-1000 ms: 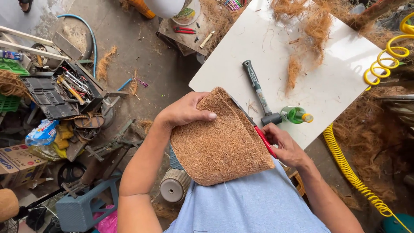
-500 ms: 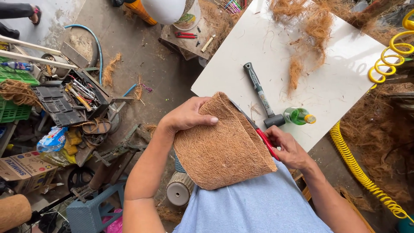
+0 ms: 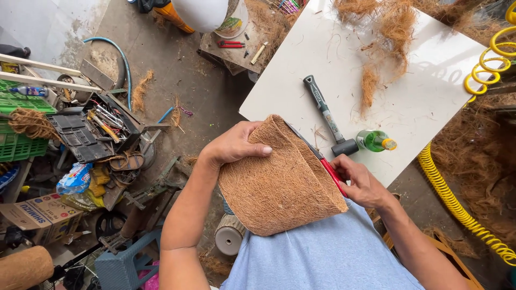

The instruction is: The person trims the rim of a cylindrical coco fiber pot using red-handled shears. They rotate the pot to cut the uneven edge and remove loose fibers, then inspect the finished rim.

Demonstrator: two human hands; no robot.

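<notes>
The left hand (image 3: 236,144) is lying flat over the upper rim of a coir fibre pot liner (image 3: 279,180), fingers spread and pressing, thumb tucked under the edge; it is grasping the liner. The right hand (image 3: 359,182) is closing around a red-handled cutting tool (image 3: 332,173) at the liner's 3 o'clock edge, the blade running up along the rim. The liner itself is resting against the person's lap, mouth turned toward the counter (image 3: 430,102).

Judgement on handling: the liner looks light, rough and springy rather than rigid. The wall would probably dent under a pinch, so the rim fold seems the firmest place to take hold. Loose fibres are likely to shed; not slippery.

At 12 o'clock from the right hand, a black rubber mallet (image 3: 329,118) is lying on the counter, head just beside a green bottle (image 3: 375,140) on its side. Tufts of loose coir (image 3: 387,32) are lying further up.

Containers: an open black toolbox (image 3: 86,134) at 9 o'clock is holding assorted hand tools; a green crate (image 3: 16,139) beside it is carrying a rope bundle (image 3: 29,122). A cardboard box (image 3: 40,215) is sitting at 8 o'clock, contents not visible.
</notes>
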